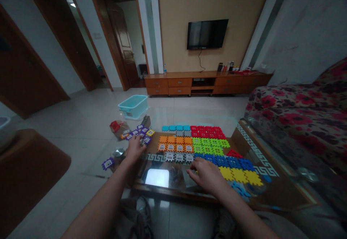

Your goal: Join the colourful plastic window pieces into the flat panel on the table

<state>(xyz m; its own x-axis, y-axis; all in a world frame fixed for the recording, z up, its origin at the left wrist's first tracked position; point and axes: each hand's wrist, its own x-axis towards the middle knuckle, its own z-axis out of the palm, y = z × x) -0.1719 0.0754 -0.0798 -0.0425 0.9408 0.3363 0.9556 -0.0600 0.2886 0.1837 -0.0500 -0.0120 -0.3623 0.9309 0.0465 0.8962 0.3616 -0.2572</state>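
Note:
My left hand (pixel 135 146) is at the near edge of a heap of purple window tiles (pixel 131 135), its fingers bent around one purple tile (pixel 146 140). Low over the glass table, my right hand (pixel 206 174) has loosely curled fingers, the thumb apart, and no piece visible in it. Beside it lie blue tiles (pixel 235 162), yellow tiles (pixel 238 175) and grey window tiles (pixel 179 157). Farther back, orange tiles (pixel 176 140), lime green tiles (pixel 208 146), red tiles (pixel 207 132) and light blue tiles (pixel 176 127) lie in rows.
A single purple tile (pixel 108 164) lies at the table's left side. Red triangular pieces (pixel 234 154) are right of the green rows. A turquoise bin (pixel 133 105) stands beyond the glass table (pixel 173 192). A floral sofa (pixel 295 109) is at right, a brown stool (pixel 32 156) at left.

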